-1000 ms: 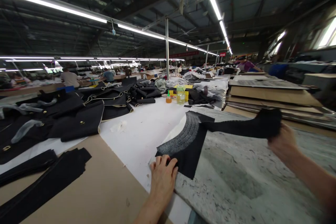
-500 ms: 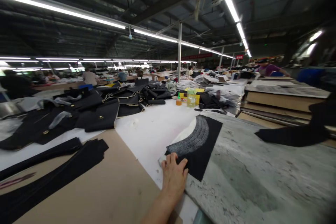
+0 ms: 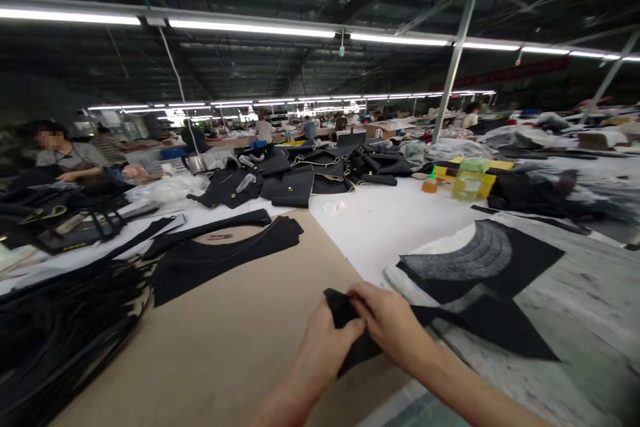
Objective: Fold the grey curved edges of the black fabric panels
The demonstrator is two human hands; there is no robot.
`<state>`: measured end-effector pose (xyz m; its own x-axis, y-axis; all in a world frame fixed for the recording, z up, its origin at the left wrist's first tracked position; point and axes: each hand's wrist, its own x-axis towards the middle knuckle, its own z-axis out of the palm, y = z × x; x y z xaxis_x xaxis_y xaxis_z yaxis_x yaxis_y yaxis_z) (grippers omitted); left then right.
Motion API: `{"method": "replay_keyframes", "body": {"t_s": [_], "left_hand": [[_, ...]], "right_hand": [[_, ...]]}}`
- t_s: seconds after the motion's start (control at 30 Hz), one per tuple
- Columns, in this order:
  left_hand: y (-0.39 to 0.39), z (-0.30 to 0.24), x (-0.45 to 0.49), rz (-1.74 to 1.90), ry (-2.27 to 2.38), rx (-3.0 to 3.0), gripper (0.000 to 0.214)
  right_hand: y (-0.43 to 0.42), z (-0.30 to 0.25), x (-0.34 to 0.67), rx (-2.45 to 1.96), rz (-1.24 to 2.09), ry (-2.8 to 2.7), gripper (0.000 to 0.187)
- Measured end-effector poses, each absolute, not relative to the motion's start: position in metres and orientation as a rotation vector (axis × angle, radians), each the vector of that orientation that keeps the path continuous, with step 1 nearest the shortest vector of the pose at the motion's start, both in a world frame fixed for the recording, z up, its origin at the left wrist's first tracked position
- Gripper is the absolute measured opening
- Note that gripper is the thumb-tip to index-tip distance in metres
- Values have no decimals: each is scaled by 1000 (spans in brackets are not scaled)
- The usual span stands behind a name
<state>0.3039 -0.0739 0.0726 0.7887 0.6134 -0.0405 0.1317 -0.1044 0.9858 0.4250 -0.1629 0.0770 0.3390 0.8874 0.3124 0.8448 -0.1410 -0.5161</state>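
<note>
A curved black fabric piece (image 3: 363,350) is pinched at its left end by both my hands, above the brown board. My left hand (image 3: 323,340) is closed on it, thumb on top. Close beside it, my right hand (image 3: 385,317) grips the same end with its fingertips. The piece's far part passes behind my right wrist and reaches out over the grey, stained board. Just beyond lies a fanned stack of black pieces (image 3: 457,257) with fuzzy grey edges. More black cut pieces (image 3: 230,250) lie on the brown board (image 3: 240,320) to the left.
A heap of black strips (image 3: 65,333) fills the lower left. Black sewn items with metal snaps (image 3: 287,187) are piled further back. An orange glue bottle (image 3: 430,181) and a yellowish container (image 3: 470,180) stand beyond the stack. A co-worker (image 3: 70,153) is at the far left.
The view has swung left. My left hand has left the fanned stack, and my right hand has come into view. Both now hold a black piece between the stack and the brown board.
</note>
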Motion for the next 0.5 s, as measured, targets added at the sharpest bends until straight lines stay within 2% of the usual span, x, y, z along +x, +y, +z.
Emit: {"method": "replay_keyframes", "body": {"t_s": [0.07,0.17,0.3,0.4,0.5], "left_hand": [[-55,60,269,512,738,1585,25],[-29,43,210,604,872,1410,33],[2,28,125,536,1061,1210,36],[21,21,66,542,1221,1165,32],[30,15,21,662,1326,1405,32]], "right_hand": [[-138,66,391,-1950,156,-1622,21],[-113,57,351,-1809,232,-1755,24],[-101,50,315,-1625,305,-1895,30],[-111,37,305,-1591,236,-2034,25],[-129,3,316,-1568,41,-2094,25]]}}
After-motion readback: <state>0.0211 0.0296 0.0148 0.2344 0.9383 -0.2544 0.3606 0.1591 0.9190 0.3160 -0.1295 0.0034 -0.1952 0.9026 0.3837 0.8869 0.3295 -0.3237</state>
